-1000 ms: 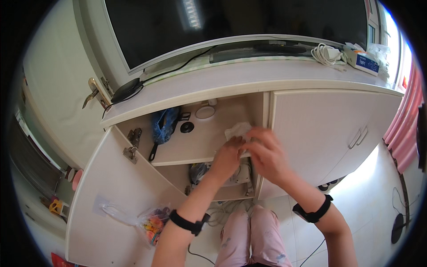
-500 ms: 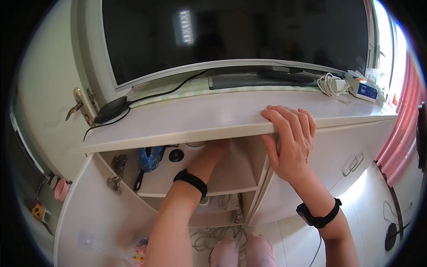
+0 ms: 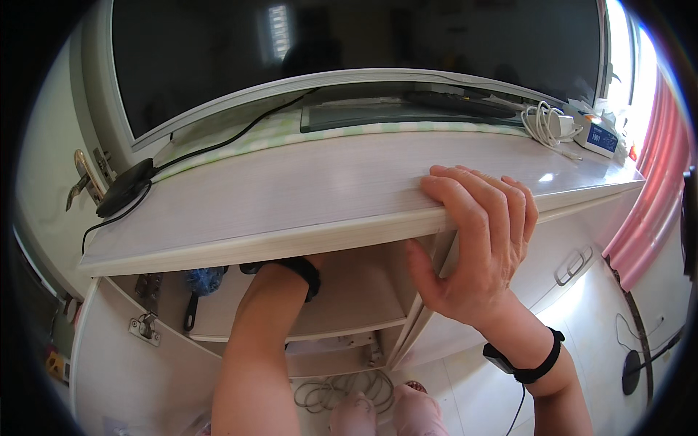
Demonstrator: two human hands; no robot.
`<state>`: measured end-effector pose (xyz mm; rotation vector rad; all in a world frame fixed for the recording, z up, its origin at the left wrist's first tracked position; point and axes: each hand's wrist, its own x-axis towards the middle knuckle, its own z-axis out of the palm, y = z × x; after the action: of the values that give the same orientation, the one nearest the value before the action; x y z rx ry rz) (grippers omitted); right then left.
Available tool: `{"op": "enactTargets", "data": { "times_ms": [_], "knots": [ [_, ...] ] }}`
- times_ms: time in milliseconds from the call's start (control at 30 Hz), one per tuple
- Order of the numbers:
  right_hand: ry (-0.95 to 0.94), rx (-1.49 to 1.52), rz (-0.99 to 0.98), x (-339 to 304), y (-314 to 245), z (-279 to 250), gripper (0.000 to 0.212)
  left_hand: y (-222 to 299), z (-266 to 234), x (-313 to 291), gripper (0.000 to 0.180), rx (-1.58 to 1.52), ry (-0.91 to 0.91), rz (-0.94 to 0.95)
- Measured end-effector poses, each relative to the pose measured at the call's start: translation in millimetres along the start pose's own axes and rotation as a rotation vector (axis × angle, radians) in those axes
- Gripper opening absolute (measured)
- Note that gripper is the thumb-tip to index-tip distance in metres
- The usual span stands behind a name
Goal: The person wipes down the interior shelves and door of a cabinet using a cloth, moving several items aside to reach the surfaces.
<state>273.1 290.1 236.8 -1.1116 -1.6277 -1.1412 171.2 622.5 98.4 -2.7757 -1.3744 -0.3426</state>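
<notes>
My left hand (image 3: 315,259) reaches deep into the open cabinet, up to the black wristband. The cabinet top hides nearly all of it, so its fingers and anything in them cannot be seen. My right hand (image 3: 483,232) rests over the front edge of the white cabinet top (image 3: 291,196). Its fingers lie stretched on the upper surface, with the thumb spread below the edge. On the inside shelf (image 3: 345,301), left of my left forearm, sit a blue plastic-wrapped bundle (image 3: 206,280) and a black handle (image 3: 190,312).
A large television (image 3: 349,43) stands behind, with a black box-like device (image 3: 127,187) and coiled white cable (image 3: 545,127) before it. The tissue box (image 3: 598,138) is at right. An open cabinet door (image 3: 138,370) swings out at left. More cable (image 3: 342,392) lies by my feet.
My view has moved closer over the cabinet top. My left arm reaches further in, and the wristband now lies under the top's edge. My right hand stays on the edge.
</notes>
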Motion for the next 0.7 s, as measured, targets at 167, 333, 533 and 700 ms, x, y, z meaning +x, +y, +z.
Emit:
{"op": "enactTargets", "data": {
  "times_ms": [167,333,533,700],
  "knots": [
    [0.009,0.006,0.012,0,0,0,0.048,-2,3,-3,0.033,-0.008,0.001,-0.007],
    [-0.01,0.013,0.015,0,-3,-1,0.048,-13,4,-4,0.033,-0.008,-0.006,-0.038],
    [0.013,-0.001,-0.034,-1,0,-1,0.053,-8,1,-4,0.033,-0.031,0.003,-0.016],
    [-0.006,0.043,0.018,0,-6,-3,0.053,2,-6,-28,0.033,-0.109,0.058,0.12]
  ]
}}
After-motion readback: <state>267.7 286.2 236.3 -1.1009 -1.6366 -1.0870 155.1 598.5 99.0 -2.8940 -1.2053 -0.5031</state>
